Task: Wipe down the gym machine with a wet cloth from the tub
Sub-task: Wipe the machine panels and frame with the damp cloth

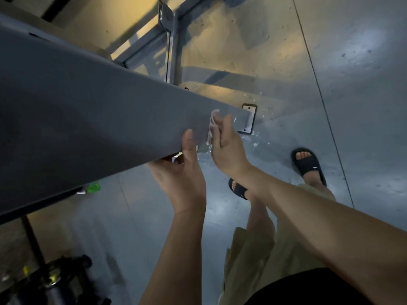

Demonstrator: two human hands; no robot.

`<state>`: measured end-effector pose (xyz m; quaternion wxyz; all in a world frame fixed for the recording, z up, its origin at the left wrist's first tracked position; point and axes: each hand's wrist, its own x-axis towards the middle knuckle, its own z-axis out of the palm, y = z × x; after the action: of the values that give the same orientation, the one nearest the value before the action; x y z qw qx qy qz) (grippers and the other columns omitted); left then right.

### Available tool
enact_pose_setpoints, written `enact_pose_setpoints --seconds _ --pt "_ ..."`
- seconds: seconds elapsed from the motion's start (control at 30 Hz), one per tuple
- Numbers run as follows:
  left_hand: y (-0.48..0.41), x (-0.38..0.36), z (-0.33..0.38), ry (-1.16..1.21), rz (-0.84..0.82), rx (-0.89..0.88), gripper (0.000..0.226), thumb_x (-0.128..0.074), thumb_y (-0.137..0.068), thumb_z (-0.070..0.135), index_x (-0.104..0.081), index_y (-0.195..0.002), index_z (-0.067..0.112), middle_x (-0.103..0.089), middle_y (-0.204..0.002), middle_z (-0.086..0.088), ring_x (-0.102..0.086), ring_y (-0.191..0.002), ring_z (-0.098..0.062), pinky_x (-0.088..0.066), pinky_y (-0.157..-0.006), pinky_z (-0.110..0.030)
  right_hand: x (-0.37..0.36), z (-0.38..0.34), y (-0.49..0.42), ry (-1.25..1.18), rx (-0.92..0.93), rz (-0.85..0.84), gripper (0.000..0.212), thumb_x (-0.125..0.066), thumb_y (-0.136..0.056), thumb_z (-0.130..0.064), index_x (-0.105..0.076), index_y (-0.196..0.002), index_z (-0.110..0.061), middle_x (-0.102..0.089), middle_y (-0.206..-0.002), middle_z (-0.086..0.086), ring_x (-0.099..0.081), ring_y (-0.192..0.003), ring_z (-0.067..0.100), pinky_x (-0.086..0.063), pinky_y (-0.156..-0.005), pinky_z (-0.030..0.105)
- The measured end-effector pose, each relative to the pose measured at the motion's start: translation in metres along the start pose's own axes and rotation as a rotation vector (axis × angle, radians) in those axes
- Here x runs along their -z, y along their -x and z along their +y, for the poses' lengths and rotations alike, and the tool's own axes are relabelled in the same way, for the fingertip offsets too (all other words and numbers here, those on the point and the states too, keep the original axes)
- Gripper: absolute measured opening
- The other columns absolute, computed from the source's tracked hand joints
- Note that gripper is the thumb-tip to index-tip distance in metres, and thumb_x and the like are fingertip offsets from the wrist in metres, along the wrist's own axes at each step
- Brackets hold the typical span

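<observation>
— Hands, where are they?
— Right hand [226, 148] grips the cloth [211, 128] and presses it on the beam [99, 119], near its low end. Left hand [182, 172] is just beside, clasping the beam's under edge with the thumb on the face.
— And the beam's run?
— It climbs up and left from the bracket [248, 119] on the floor [330, 106]. The next stroke likely goes that way, and the left hand is nearer

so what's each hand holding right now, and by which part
The right hand holds the cloth bunched by its middle, against the beam near its end. The left hand grips the beam's lower edge, thumb on its face.
</observation>
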<state>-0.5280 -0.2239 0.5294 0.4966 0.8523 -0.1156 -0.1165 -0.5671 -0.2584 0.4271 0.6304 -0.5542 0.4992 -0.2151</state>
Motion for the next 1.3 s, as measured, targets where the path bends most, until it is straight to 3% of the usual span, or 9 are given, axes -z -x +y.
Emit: enact_pose_setpoints --seconds 0.2,0.27,0.37,0.47,0.6,0.73,0.93,1.1,1.3 --pt "-0.001 -0.013 -0.027 -0.154 0.001 0.027 0.027 -0.071 -0.096 0.031 -0.052 -0.114 0.032 -0.073 -0.098 0.022 -0.073 -0.092 -0.01 -0.063 -0.08 -0.046 -0.016 0.09 -0.081 -0.047 -0.274 0.04 0.019 -0.03 -0.105 -0.028 -0.036 -0.116 -0.014 -0.053 -0.084 -0.006 -0.057 -0.081 0.024 -0.05 -0.086 0.062" --pt "0.001 -0.019 -0.041 -0.222 -0.037 0.083 0.032 -0.067 -0.095 0.044 -0.06 -0.115 0.02 -0.075 -0.102 0.005 -0.074 -0.093 -0.019 -0.061 -0.083 -0.05 -0.011 0.085 -0.073 -0.044 -0.262 0.024 0.019 -0.034 -0.105 -0.024 -0.038 -0.121 -0.013 -0.059 -0.096 -0.002 -0.061 -0.087 0.026 -0.052 -0.087 0.057" --pt "0.005 -0.027 -0.054 -0.347 -0.112 0.156 0.042 -0.055 -0.098 0.056 -0.068 -0.092 0.017 -0.072 -0.078 -0.006 -0.072 -0.073 -0.02 -0.061 -0.072 -0.044 -0.004 0.053 -0.029 -0.047 -0.165 -0.017 0.026 -0.037 -0.11 -0.027 -0.041 -0.13 -0.012 -0.061 -0.113 -0.004 -0.064 -0.101 0.025 -0.048 -0.084 0.036" --pt "-0.001 -0.034 -0.063 -0.369 -0.098 0.148 0.062 -0.049 -0.099 0.06 -0.07 -0.086 0.002 -0.07 -0.07 -0.012 -0.07 -0.063 -0.02 -0.055 -0.06 -0.033 -0.005 0.055 -0.014 -0.054 -0.082 -0.074 0.024 -0.041 -0.109 -0.023 -0.042 -0.128 -0.009 -0.068 -0.121 0.011 -0.066 -0.108 0.033 -0.051 -0.086 0.04" --pt "-0.007 -0.038 -0.089 -0.421 -0.075 0.071 0.065 -0.044 -0.089 0.071 -0.054 -0.058 0.015 -0.057 -0.056 -0.005 -0.064 -0.065 -0.036 -0.051 -0.062 -0.039 -0.006 0.099 -0.063 -0.057 -0.17 -0.037 0.027 -0.046 -0.105 -0.011 -0.041 -0.131 -0.002 -0.063 -0.133 0.013 -0.065 -0.114 0.03 -0.042 -0.077 0.024" --pt "0.002 -0.052 -0.11 -0.392 -0.09 0.132 0.067 -0.043 -0.103 0.058 -0.043 -0.069 0.0 -0.044 -0.058 -0.012 -0.051 -0.052 -0.032 -0.045 -0.052 -0.033 -0.01 0.127 -0.078 -0.073 -0.229 0.001 0.03 -0.043 -0.105 -0.009 -0.042 -0.135 -0.003 -0.06 -0.137 0.009 -0.062 -0.12 0.03 -0.04 -0.081 0.023" --pt "0.002 -0.068 -0.13 -0.378 -0.137 0.182 0.059 -0.038 -0.104 0.058 -0.049 -0.074 0.008 -0.049 -0.065 -0.01 -0.053 -0.056 -0.028 -0.046 -0.05 -0.031 -0.016 0.124 -0.042 -0.117 -0.071 -0.02 0.023 -0.044 -0.108 -0.015 -0.047 -0.129 -0.006 -0.067 -0.123 0.003 -0.064 -0.104 0.021 -0.041 -0.077 0.025" --pt "-0.012 -0.075 -0.149 -0.412 -0.23 0.147 0.079 -0.033 -0.09 0.078 -0.068 -0.099 0.008 -0.074 -0.089 -0.007 -0.071 -0.087 -0.032 -0.059 -0.083 -0.049 -0.017 0.168 -0.085 -0.09 -0.217 -0.02 0.024 -0.041 -0.108 -0.011 -0.043 -0.13 -0.002 -0.059 -0.138 0.01 -0.061 -0.115 0.018 -0.035 -0.075 0.018" --pt "-0.017 -0.083 -0.166 -0.508 -0.277 0.154 0.059 -0.039 -0.103 0.06 -0.064 -0.087 0.009 -0.066 -0.072 -0.01 -0.065 -0.065 -0.03 -0.046 -0.05 -0.024 -0.029 0.172 -0.051 -0.154 -0.16 -0.015 0.026 -0.043 -0.108 -0.02 -0.046 -0.132 -0.01 -0.065 -0.102 -0.007 -0.057 -0.08 -0.002 -0.043 -0.071 0.02"
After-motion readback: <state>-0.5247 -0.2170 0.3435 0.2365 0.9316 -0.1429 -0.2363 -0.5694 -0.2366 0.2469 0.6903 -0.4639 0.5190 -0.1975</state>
